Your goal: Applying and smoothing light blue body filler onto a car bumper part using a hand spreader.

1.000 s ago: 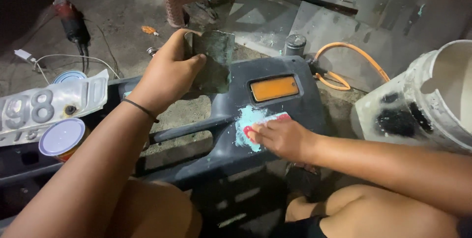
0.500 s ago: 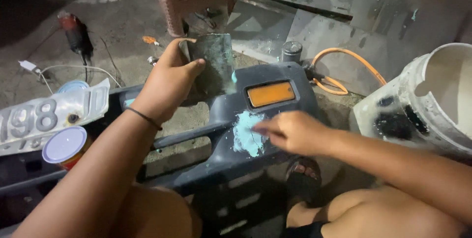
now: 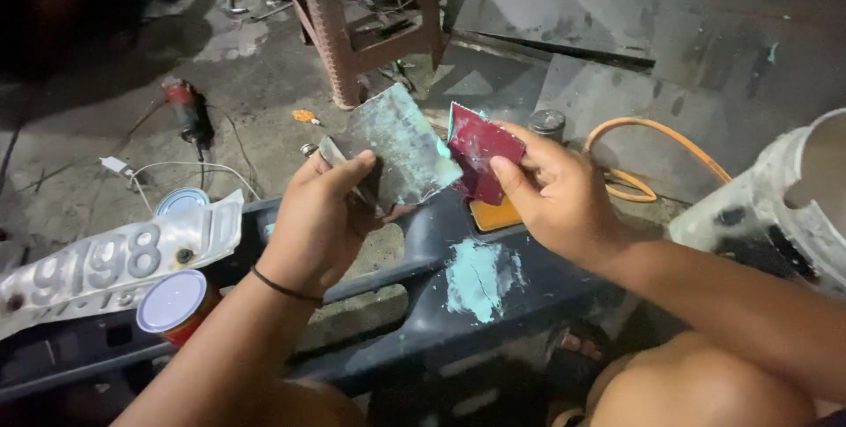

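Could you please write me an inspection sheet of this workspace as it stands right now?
Surface: dark plastic bumper panel on a stained concrete floor, with a teal filler patch.
Job's things: teal-smeared mixing board; red spreader card, its edge against the board.
Clutter: licence plate, lidded can, second round lid, white bucket, small canister.
Grips: left hand holds the board; right hand pinches the card.
Cables: orange hose; white cord.
Surroundings: power tool, rusty stool legs, metal sheets.
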